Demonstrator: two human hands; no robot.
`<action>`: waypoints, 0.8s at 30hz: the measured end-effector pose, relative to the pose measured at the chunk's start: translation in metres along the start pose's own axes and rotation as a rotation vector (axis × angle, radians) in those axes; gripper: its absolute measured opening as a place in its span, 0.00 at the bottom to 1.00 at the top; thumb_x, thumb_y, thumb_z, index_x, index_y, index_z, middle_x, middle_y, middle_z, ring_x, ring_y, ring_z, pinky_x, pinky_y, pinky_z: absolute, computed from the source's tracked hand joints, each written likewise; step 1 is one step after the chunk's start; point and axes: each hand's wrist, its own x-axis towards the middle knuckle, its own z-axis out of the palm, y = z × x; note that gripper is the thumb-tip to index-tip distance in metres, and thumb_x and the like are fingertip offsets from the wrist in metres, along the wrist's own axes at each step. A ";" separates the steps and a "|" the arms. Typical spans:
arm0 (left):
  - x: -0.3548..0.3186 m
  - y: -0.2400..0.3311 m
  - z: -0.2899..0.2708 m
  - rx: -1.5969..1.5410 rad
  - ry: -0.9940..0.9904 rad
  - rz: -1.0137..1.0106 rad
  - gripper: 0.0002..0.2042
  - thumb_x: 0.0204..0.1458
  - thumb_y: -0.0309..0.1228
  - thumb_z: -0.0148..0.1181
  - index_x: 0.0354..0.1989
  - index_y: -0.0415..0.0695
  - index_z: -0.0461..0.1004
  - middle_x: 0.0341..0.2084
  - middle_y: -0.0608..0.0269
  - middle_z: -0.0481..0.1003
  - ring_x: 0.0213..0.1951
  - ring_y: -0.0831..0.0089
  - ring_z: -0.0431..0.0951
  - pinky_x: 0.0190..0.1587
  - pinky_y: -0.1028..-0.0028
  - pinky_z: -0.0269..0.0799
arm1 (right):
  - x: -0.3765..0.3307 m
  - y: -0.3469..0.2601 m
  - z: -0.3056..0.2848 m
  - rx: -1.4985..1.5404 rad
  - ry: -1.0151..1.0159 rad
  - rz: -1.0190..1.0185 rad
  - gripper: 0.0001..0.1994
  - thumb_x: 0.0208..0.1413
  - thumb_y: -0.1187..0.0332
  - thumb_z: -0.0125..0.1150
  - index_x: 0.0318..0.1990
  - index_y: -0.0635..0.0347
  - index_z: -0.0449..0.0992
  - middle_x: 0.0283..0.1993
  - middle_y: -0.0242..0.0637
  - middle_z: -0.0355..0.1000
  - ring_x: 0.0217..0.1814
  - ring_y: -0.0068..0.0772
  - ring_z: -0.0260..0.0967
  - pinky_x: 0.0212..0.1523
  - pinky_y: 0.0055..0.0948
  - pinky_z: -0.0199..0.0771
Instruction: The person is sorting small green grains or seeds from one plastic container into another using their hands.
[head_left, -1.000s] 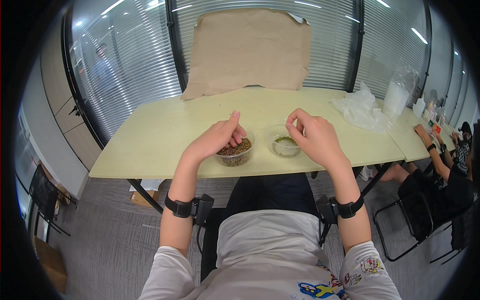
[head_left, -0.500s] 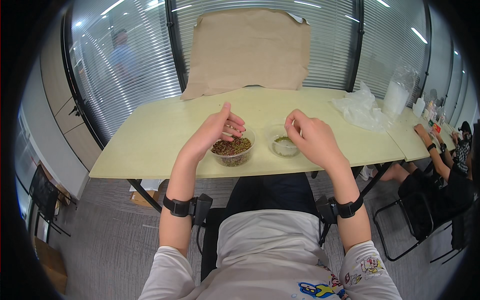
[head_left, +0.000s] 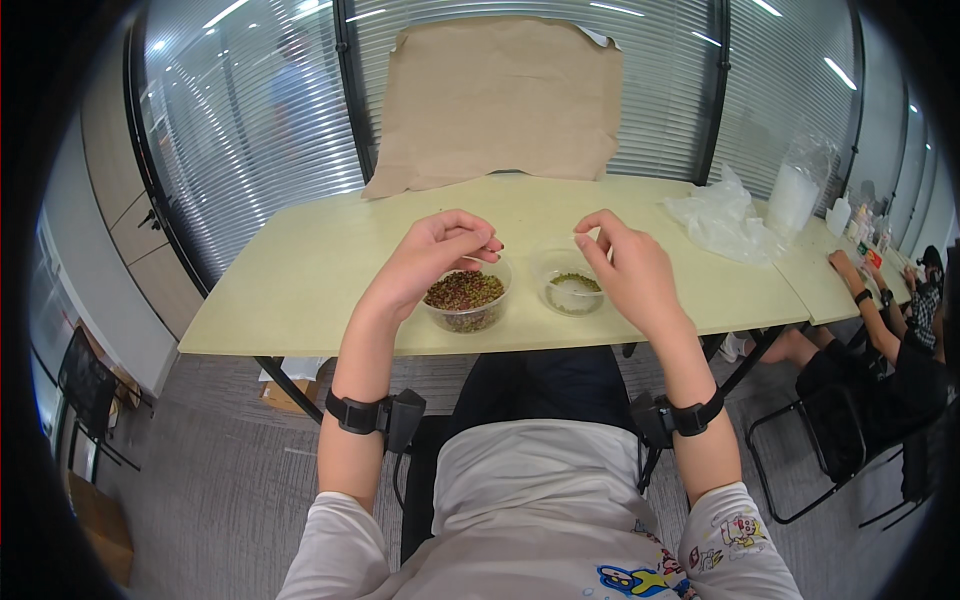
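From the head camera, your left hand (head_left: 432, 262) was raised just over the left bowl (head_left: 466, 298), a clear plastic tub filled with mixed brown and green beans. Your wrist was bent so the palm faced down and inward, with the fingertips (head_left: 487, 243) curled and drawn together above the bowl's far rim. Whether anything sat between them was too small to tell. Your forearm rose steeply from the lower edge of the frame, and a black wrist strap (head_left: 358, 413) circled it.

Your right hand (head_left: 625, 268) hovered beside and partly over the right bowl (head_left: 568, 290), a second clear tub just beside the first, holding only a thin layer of green beans on its bottom. Your fingers were bent, the thumb and forefinger closed toward each other near the top of the hand; you could not tell from this view whether a bean was pinched there. That forearm also carried a black strap (head_left: 694, 417).

Both bowls stood near the front edge of the pale yellow table (head_left: 300, 280). A sheet of brown paper (head_left: 500, 95) leaned against the blinds behind, and crumpled clear plastic bags (head_left: 725, 215) lay to your right. Another person's hand (head_left: 838, 260) rested on the table's far right corner.
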 end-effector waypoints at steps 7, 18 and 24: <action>-0.001 0.002 0.001 -0.112 -0.015 -0.013 0.12 0.71 0.35 0.59 0.50 0.37 0.79 0.46 0.55 0.83 0.49 0.68 0.85 0.56 0.71 0.80 | -0.006 -0.012 0.015 0.074 -0.061 -0.190 0.10 0.67 0.60 0.64 0.51 0.47 0.83 0.32 0.33 0.80 0.33 0.37 0.78 0.35 0.39 0.76; -0.004 0.008 0.006 -0.292 -0.190 -0.013 0.12 0.73 0.32 0.54 0.49 0.34 0.77 0.49 0.47 0.81 0.52 0.59 0.86 0.58 0.66 0.83 | -0.013 -0.030 0.026 0.104 0.109 -0.272 0.06 0.59 0.61 0.73 0.39 0.49 0.87 0.28 0.28 0.79 0.24 0.29 0.73 0.26 0.31 0.71; -0.004 0.010 0.008 -0.298 -0.202 -0.014 0.12 0.73 0.32 0.54 0.49 0.33 0.76 0.49 0.45 0.81 0.52 0.58 0.86 0.57 0.67 0.83 | -0.012 -0.030 0.027 0.120 0.159 -0.306 0.05 0.59 0.61 0.73 0.37 0.50 0.87 0.27 0.29 0.78 0.23 0.29 0.73 0.25 0.31 0.70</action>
